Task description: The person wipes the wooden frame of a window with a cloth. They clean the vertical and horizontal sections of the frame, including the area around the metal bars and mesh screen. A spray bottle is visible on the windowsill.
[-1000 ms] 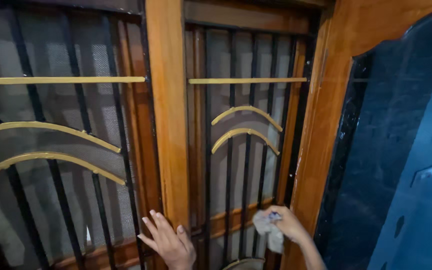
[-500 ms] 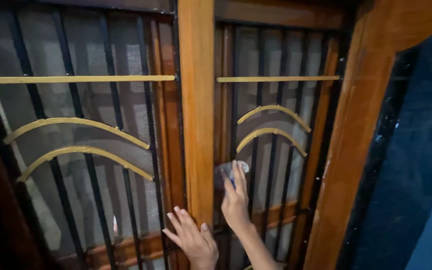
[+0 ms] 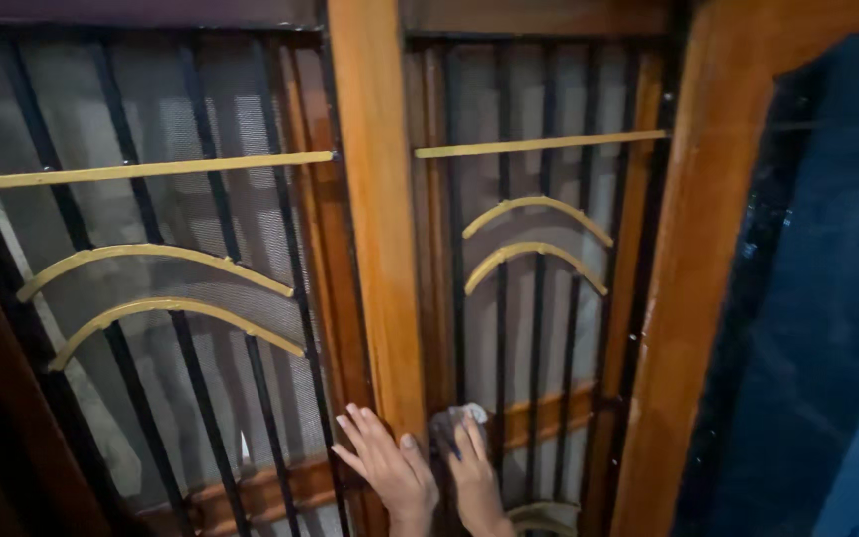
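Cloth sits low on the black bars just right of the wooden post, pressed flat under our right hand. Our left hand lies open-fingered against the post, holding nothing.

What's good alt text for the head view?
A right hand presses a crumpled cloth against a black window bar, while the left hand rests flat on the wooden centre post. Gold arcs decorate the grille.
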